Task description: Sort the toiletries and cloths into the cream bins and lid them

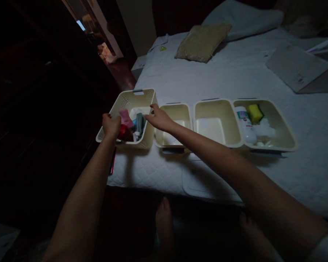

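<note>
A cream plastic basket (138, 147) with small holes in its walls is at the left edge of the bed. My left hand (111, 125) is closed over its near-left rim. On the opposite side, my right hand (157, 118) grips the right rim. Inside the basket lie a pink item (126, 119), a red item (124, 131) and a grey-green tube-like item (139, 123). To the right stand a small cream bin (190, 118), a middle cream bin (229, 109) and a right cream bin (287, 133). The right bin holds a white bottle (247, 127) and a yellow sponge (254, 113).
A white lid (199, 182) lies at the front edge of the white bed (153, 171). Farther back are a tan cushion (202, 42) and a pale open box (297, 67). A thin red-edged object (113, 162) lies beneath the basket's left side. The floor is dark.
</note>
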A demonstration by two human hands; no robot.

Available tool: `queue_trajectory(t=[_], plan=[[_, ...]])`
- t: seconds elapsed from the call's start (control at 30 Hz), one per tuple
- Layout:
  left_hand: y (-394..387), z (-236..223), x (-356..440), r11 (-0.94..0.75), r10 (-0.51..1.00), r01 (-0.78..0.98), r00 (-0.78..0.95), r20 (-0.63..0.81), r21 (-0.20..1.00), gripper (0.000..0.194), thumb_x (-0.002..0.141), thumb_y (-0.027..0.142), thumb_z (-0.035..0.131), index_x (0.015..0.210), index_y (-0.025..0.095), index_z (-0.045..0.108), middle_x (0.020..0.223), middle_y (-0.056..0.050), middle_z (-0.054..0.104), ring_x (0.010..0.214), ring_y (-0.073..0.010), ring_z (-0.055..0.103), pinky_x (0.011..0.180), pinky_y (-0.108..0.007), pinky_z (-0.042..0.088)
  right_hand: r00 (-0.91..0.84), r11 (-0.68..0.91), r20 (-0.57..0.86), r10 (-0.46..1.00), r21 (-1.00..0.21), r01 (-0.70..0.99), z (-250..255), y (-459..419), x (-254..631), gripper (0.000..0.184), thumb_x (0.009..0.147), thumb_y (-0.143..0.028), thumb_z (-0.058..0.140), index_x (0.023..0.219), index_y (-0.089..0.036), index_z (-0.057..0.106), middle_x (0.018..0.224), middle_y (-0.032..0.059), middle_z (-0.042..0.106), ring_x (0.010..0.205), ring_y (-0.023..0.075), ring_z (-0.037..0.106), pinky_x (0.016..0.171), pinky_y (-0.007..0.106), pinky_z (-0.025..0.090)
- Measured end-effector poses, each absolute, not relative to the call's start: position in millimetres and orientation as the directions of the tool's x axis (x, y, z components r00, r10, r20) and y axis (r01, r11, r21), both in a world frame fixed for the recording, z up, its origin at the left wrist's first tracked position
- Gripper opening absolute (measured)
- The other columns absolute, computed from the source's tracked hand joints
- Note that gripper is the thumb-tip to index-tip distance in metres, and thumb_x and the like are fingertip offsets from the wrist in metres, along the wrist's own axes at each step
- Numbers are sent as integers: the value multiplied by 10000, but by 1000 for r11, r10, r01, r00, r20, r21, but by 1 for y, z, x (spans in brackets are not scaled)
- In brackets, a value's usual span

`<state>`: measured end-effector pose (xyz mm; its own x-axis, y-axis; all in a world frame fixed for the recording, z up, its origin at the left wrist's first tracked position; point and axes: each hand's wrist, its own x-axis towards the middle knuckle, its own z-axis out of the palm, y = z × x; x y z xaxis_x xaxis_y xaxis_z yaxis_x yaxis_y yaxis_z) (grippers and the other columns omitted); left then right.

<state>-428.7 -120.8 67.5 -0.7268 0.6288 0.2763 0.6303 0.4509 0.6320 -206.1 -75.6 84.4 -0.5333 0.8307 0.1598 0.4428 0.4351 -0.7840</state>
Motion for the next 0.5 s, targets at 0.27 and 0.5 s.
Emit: queue_trajectory(t=[0.27, 0.5], plan=[[-84, 83, -304, 34, 846, 873, -284, 451, 487, 369, 748, 224, 510, 1111, 176, 460, 1180, -112, 492, 1139, -247, 472, 969, -387, 396, -238, 391, 347, 907, -485, 782, 78, -39, -3, 459, 795, -313, 440, 1219, -138, 438, 1136, 182, 555, 1030, 287, 540, 838, 430, 437], [-51, 92, -113, -278, 960, 656, 165, 226, 702, 299, 770, 234, 509, 1058, 153, 506, 991, -92, 606, 907, -182, 569, 813, -331, 453, 190, -163, 49, 980, -337, 927, 36, -14, 120, 585, 717, -379, 600, 1198, -64, 490, 1177, 277, 509, 1063, 367, 512, 826, 451, 428]])
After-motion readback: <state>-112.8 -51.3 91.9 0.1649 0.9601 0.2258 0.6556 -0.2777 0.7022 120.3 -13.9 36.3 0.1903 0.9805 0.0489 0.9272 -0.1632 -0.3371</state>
